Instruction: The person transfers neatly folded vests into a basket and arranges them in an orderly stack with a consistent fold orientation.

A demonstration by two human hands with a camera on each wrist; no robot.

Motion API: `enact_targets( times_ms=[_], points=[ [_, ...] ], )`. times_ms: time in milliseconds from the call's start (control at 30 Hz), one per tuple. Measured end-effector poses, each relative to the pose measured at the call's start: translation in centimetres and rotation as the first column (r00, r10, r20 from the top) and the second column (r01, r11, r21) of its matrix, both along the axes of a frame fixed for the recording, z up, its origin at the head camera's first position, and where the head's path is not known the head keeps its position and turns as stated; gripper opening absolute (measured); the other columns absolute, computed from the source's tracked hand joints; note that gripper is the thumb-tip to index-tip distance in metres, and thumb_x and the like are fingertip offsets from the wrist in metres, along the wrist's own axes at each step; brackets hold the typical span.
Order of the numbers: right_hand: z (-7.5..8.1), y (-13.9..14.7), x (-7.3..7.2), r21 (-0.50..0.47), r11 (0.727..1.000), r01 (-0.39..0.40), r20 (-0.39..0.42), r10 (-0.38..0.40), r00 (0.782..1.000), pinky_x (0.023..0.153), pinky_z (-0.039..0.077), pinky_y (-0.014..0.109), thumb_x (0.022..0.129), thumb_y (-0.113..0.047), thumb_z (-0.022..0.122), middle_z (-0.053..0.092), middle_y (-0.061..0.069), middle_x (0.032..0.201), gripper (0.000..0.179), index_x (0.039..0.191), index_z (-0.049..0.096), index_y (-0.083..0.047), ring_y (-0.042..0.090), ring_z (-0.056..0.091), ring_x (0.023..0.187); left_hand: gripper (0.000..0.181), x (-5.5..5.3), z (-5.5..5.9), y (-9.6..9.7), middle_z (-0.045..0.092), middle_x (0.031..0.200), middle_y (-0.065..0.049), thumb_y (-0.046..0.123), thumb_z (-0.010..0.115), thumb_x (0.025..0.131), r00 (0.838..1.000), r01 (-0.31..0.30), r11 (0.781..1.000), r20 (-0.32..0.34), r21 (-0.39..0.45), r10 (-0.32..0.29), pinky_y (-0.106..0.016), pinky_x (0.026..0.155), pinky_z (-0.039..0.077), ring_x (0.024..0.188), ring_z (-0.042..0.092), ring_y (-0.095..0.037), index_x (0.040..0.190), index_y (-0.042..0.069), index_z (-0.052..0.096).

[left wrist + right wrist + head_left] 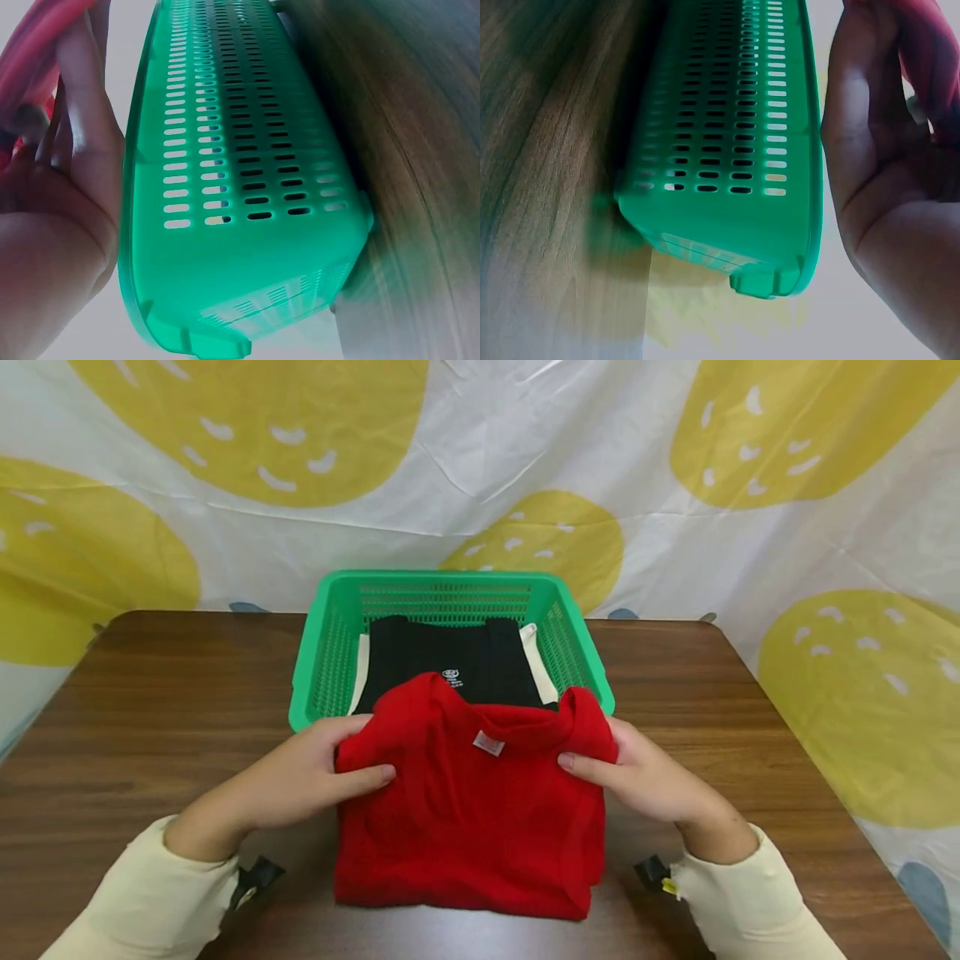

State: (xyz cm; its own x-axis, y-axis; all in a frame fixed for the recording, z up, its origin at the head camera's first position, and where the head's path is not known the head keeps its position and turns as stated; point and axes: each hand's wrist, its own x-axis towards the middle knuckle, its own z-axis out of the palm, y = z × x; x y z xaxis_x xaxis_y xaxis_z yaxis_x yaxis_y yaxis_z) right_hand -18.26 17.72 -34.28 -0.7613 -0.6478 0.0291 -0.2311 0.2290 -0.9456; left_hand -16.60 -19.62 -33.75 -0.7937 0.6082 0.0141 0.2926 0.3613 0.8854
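A folded red shirt [480,827] with a white neck label is held up by its two sides, overlapping the near part of a green plastic basket [307,677] in the head view. My left hand [322,772] grips its left edge, thumb on the front and fingers behind. The right hand [637,768] grips the opposite edge the same way. Inside the basket lies a folded black shirt [450,652] with a small white print at the neck, over a cream garment [534,652]. The shirt hides the basket's near wall in the head view.
The basket stands on a brown wooden table [172,710] near its far edge. Behind it hangs a white cloth [480,452] with large yellow shapes. In each wrist view, the basket's slotted side wall [232,135] rises close beside the hand.
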Motion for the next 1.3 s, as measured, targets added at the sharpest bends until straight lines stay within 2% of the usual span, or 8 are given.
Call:
enact_targets(
  times_ms=[133, 300, 433, 667, 833, 967, 1067, 1300],
  points=[
    [0.2, -0.5, -0.2, -0.021, 0.997, 0.073, -0.020, -0.074, 0.997, 0.082, 0.061, 0.039, 0.097, -0.006, 0.061, 0.064, 0.017, 0.122, 0.040, 0.134, 0.046, -0.003, 0.026, 0.072, 0.100, 0.028, -0.1, 0.2, -0.1, 0.069, 0.103, -0.005, 0.019, 0.067, 0.095, 0.997, -0.075, 0.997, -0.023, 0.024, 0.075, -0.032, 0.077, 0.059, 0.089, 0.069, -0.020, 0.120, 0.010, 0.057],
    [1.1, -0.8, -0.7, 0.013, 0.982, 0.188, -0.069, -0.187, 0.980, 0.081, 0.061, 0.037, 0.097, -0.010, 0.063, 0.064, 0.015, 0.121, 0.040, 0.133, 0.046, -0.007, 0.024, 0.072, 0.098, 0.042, -0.3, 0.7, -0.1, 0.066, 0.117, -0.004, 0.021, 0.067, 0.096, 0.988, -0.144, 0.989, -0.055, 0.037, 0.146, -0.031, 0.083, 0.058, 0.101, 0.066, -0.021, 0.135, 0.015, 0.052],
    [2.0, -1.1, -1.3, 0.041, 0.973, 0.225, -0.093, -0.221, 0.971, 0.080, 0.061, 0.036, 0.098, -0.014, 0.064, 0.065, 0.013, 0.119, 0.038, 0.132, 0.047, -0.008, 0.024, 0.072, 0.095, 0.047, -0.4, 1.4, -0.2, 0.063, 0.122, -0.004, 0.022, 0.066, 0.096, 0.980, -0.180, 0.983, -0.075, 0.038, 0.182, -0.029, 0.087, 0.057, 0.106, 0.064, -0.021, 0.138, 0.014, 0.046],
    [4.4, -1.4, -2.9, 0.104, 0.963, 0.249, -0.110, -0.238, 0.965, 0.079, 0.061, 0.037, 0.099, -0.020, 0.063, 0.066, 0.013, 0.114, 0.035, 0.130, 0.049, -0.009, 0.025, 0.073, 0.091, 0.041, -1.4, 3.7, -0.6, 0.068, 0.111, -0.003, 0.023, 0.066, 0.097, 0.974, -0.183, 0.983, -0.137, 0.007, 0.182, -0.027, 0.081, 0.057, 0.094, 0.068, -0.018, 0.135, 0.015, 0.053],
    [5.8, -1.6, -4.4, 0.149, 0.960, 0.239, -0.124, -0.222, 0.967, 0.081, 0.059, 0.035, 0.100, -0.026, 0.062, 0.067, 0.010, 0.114, 0.034, 0.129, 0.050, -0.012, 0.024, 0.073, 0.092, 0.033, -2.1, 5.3, -0.6, 0.072, 0.095, -0.007, 0.026, 0.066, 0.098, 0.972, -0.198, 0.980, -0.132, -0.034, 0.192, -0.031, 0.069, 0.059, 0.079, 0.070, -0.017, 0.127, 0.013, 0.060],
    [6.4, -1.9, -5.9, 0.145, 0.962, 0.231, -0.133, -0.213, 0.968, 0.083, 0.058, 0.034, 0.101, -0.026, 0.060, 0.068, 0.011, 0.115, 0.034, 0.130, 0.051, -0.010, 0.023, 0.073, 0.093, 0.030, -3.3, 6.3, -0.8, 0.072, 0.086, -0.008, 0.032, 0.064, 0.099, 0.966, -0.237, 0.968, -0.124, -0.081, 0.226, -0.034, 0.064, 0.059, 0.071, 0.070, -0.019, 0.121, 0.011, 0.062],
    [6.6, -2.4, -7.3, 0.143, 0.960, 0.241, -0.126, -0.224, 0.966, 0.082, 0.058, 0.034, 0.101, -0.026, 0.061, 0.067, 0.011, 0.116, 0.036, 0.131, 0.051, -0.009, 0.023, 0.072, 0.093, 0.030, -4.6, 6.6, -1.2, 0.071, 0.081, -0.007, 0.036, 0.061, 0.100, 0.954, -0.277, 0.953, -0.149, -0.123, 0.259, -0.034, 0.063, 0.059, 0.067, 0.069, -0.020, 0.115, 0.010, 0.064],
    [5.8, -3.4, -11.1, 0.187, 0.946, 0.264, -0.111, -0.247, 0.963, 0.078, 0.059, 0.033, 0.100, -0.027, 0.061, 0.069, 0.013, 0.111, 0.036, 0.130, 0.053, -0.009, 0.020, 0.073, 0.087, 0.029, -8.5, 5.5, -1.9, 0.067, 0.076, -0.005, 0.033, 0.060, 0.101, 0.946, -0.305, 0.939, -0.163, -0.159, 0.279, -0.036, 0.061, 0.060, 0.066, 0.066, -0.017, 0.109, 0.006, 0.063]
  ],
)
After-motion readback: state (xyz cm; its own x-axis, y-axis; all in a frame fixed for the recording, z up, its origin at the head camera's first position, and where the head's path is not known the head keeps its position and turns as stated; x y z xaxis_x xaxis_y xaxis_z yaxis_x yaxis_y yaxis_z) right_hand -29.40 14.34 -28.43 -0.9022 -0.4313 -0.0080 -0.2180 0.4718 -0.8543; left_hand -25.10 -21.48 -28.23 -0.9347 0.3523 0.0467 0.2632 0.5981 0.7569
